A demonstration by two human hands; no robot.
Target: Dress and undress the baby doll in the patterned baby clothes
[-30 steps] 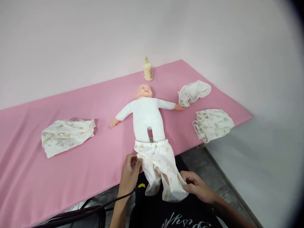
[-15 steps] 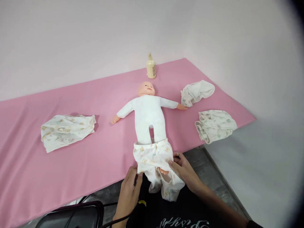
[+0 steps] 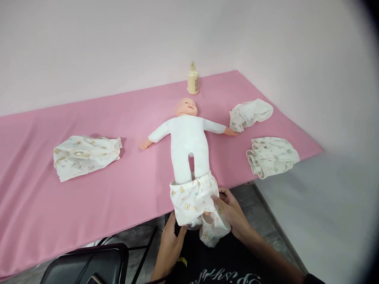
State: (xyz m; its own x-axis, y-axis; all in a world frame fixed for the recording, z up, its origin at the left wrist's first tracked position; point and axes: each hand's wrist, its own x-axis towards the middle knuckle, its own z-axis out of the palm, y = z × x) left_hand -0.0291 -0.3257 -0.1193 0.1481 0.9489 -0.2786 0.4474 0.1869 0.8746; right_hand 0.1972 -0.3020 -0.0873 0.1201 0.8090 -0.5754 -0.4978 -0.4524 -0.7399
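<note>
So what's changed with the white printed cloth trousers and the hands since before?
The right hand moved up the trousers from near the hem to grip higher; the left hand moved down toward the hem. The trouser leg there bunched up. The white-bodied doll and cream pump bottle stayed put.

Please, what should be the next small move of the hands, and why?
Perhaps the left hand could gather up the trousers on its side: their waistband lies across the legs of the doll, and a foot seems to peep out near the right hand, but none shows beside the left.
</note>
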